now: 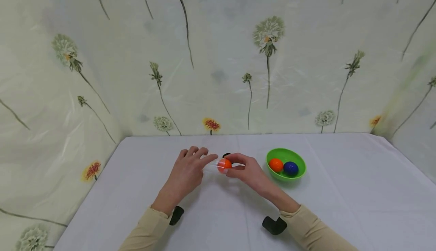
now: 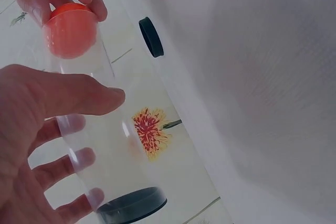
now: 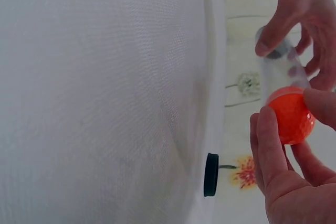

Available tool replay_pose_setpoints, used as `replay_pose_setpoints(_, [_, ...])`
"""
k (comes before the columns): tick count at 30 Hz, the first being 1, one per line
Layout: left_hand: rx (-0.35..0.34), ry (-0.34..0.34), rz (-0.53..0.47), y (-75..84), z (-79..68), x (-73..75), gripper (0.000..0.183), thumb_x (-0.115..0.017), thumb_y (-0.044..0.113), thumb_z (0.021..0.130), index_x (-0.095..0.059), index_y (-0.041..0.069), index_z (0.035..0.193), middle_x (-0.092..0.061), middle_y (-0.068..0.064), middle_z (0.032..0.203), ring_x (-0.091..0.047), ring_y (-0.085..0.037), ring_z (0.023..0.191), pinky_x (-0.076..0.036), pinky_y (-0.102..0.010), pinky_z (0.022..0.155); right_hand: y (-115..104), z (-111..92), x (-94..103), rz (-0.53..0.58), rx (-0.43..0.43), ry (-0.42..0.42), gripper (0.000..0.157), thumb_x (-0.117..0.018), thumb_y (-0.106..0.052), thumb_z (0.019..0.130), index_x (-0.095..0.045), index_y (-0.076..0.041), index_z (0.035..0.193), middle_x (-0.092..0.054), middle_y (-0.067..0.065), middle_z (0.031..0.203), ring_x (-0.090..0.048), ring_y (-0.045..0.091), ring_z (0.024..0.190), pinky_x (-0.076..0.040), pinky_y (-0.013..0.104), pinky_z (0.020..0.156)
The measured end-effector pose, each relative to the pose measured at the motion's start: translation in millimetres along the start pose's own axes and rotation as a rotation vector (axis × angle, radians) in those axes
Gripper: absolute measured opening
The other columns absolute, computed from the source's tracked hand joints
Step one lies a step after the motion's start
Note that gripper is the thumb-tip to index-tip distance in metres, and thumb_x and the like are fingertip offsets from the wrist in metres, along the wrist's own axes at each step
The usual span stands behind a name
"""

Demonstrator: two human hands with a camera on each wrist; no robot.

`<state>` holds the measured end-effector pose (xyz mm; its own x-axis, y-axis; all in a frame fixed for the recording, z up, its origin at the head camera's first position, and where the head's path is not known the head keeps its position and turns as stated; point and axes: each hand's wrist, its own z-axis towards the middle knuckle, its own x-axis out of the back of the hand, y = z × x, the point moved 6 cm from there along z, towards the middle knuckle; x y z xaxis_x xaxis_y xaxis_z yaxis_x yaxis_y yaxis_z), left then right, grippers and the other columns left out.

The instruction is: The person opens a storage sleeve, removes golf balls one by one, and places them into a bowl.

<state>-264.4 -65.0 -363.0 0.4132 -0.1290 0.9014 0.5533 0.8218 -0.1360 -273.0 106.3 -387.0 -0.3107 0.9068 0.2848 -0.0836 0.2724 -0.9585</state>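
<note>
My left hand (image 1: 186, 173) grips a clear plastic tube (image 2: 107, 129) with a dark cap on its far end, thumb on one side and fingers curled round the other. At the tube's open mouth, my right hand (image 1: 250, 173) pinches an orange ball (image 3: 290, 116) between thumb and fingers. Part of the ball sits inside the mouth and part sticks out, as the left wrist view shows. A loose black lid (image 2: 151, 37) rests on the table beyond the hands; in the head view the right hand partly hides it.
Right of the right hand stands a green bowl (image 1: 284, 153) holding another orange ball (image 1: 276, 165) and a blue ball (image 1: 291, 168). White cloth covers the table (image 1: 340, 190). A flower-printed sheet (image 1: 221, 54) hangs behind and at the sides. Black wrist-camera pieces (image 1: 274, 225) show under the forearms.
</note>
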Motion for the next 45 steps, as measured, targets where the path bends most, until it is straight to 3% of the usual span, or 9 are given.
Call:
replay_pose_setpoints(6, [0.011,-0.007,-0.019,-0.7,-0.3,-1.3,0.057,-0.076,0.008,0.081,-0.06,0.03,0.131,-0.055,0.001,0.12,-0.049,-0.022,0.11,-0.044,-0.041,0.09,18,9,2.4,0.015,0.02,0.002,0.048,-0.071,-0.018,0.091,-0.056,-0.007,0.135,-0.059,0.01,0.13,-0.066,0.024,0.1,-0.053,0.038,0.087])
replay_pose_setpoints(16, [0.036,-0.019,-0.043,-3.4,-0.7,-2.9,0.055,-0.073,0.006,0.083,-0.059,0.028,0.132,-0.056,0.0,0.121,-0.05,-0.022,0.11,-0.044,-0.041,0.092,21,7,10.6,0.056,0.001,0.022,0.041,-0.072,-0.015,0.088,-0.062,-0.012,0.128,-0.063,0.007,0.124,-0.067,0.027,0.1,-0.052,0.038,0.089])
replay_pose_setpoints(24, [0.074,-0.035,-0.07,-8.0,-1.0,-4.4,0.056,-0.075,0.005,0.082,-0.061,0.027,0.131,-0.057,0.001,0.119,-0.05,-0.022,0.109,-0.045,-0.041,0.091,23,4,20.1,0.058,-0.022,0.045,0.042,-0.073,-0.016,0.088,-0.062,-0.012,0.129,-0.059,0.008,0.129,-0.067,0.031,0.102,-0.05,0.041,0.092])
replay_pose_setpoints(36, [0.078,-0.029,-0.085,-9.7,-1.4,-5.6,0.057,-0.077,0.003,0.08,-0.062,0.025,0.131,-0.058,0.001,0.117,-0.053,-0.022,0.107,-0.046,-0.041,0.088,18,-10,47.0,0.028,-0.013,0.072,0.047,-0.074,-0.026,0.089,-0.058,-0.016,0.132,-0.055,0.006,0.135,-0.065,0.031,0.107,-0.046,0.044,0.097])
replay_pose_setpoints(45, [0.094,-0.025,-0.114,-16.5,-3.6,-5.2,0.059,-0.077,0.002,0.079,-0.061,0.024,0.131,-0.058,0.002,0.117,-0.053,-0.023,0.108,-0.047,-0.043,0.086,10,-15,71.9,-0.019,0.05,0.107,0.048,-0.074,-0.025,0.089,-0.058,-0.015,0.133,-0.055,0.005,0.136,-0.063,0.025,0.11,-0.047,0.036,0.093])
